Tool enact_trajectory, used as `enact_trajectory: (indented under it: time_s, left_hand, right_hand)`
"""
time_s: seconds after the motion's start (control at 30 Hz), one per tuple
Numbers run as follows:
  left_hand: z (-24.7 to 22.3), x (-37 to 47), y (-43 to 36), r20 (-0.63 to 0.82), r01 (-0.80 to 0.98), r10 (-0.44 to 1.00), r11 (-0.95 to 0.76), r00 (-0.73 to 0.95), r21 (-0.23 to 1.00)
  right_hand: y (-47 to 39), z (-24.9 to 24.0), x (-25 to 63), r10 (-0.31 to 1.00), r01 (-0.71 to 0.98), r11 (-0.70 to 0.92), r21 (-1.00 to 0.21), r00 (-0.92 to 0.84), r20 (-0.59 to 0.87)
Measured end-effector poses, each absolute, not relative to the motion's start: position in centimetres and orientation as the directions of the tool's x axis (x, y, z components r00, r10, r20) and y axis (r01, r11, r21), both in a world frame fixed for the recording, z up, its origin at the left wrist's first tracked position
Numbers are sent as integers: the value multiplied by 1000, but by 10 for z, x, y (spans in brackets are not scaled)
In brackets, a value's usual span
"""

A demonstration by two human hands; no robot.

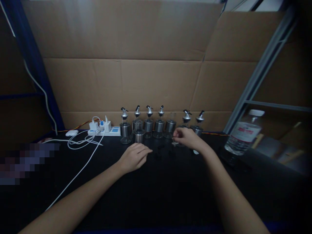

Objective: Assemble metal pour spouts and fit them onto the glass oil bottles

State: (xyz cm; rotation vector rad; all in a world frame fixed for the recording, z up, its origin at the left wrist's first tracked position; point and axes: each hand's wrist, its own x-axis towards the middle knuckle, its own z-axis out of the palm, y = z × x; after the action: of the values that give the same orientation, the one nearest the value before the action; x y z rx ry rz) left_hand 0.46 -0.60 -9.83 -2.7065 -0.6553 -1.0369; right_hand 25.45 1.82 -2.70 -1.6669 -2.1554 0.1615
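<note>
My left hand rests low over the black table, fingers loosely stretched to the right and holding nothing I can see. Just beyond it stands a glass bottle with a steel sleeve and no spout on its neck. My right hand is closed in a pinch; a small pale piece shows under its fingertips, too blurred to name. Between the hands lie small black parts, hard to make out on the dark surface. Behind is a row of similar bottles, most with pourer spouts; one bottle has none.
A power strip with white plugs and tangled cables is at the back left. A large water bottle stands on the right. Cardboard walls the back, and a metal post rises at the right.
</note>
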Motion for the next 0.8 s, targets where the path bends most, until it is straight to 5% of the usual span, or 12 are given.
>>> enact_trajectory:
  time_s: [0.13,0.27,0.47,0.8]
  left_hand:
    - [-99,6,-8,767,494,428,-853,478,168]
    - [-100,6,-8,803,465,434,-856,408,226]
    - [-100,8,-7,826,391,479,-850,298,353]
    - [-102,8,-6,833,332,498,-849,242,412]
  right_hand:
    - [-1,-21,223,870,527,475,-705,-398,290]
    - [-9,-31,192,815,196,435,-879,-501,291]
    - [-3,-46,181,806,12,322,-947,-529,267]
    - [2,-52,180,825,72,304,-950,-518,225]
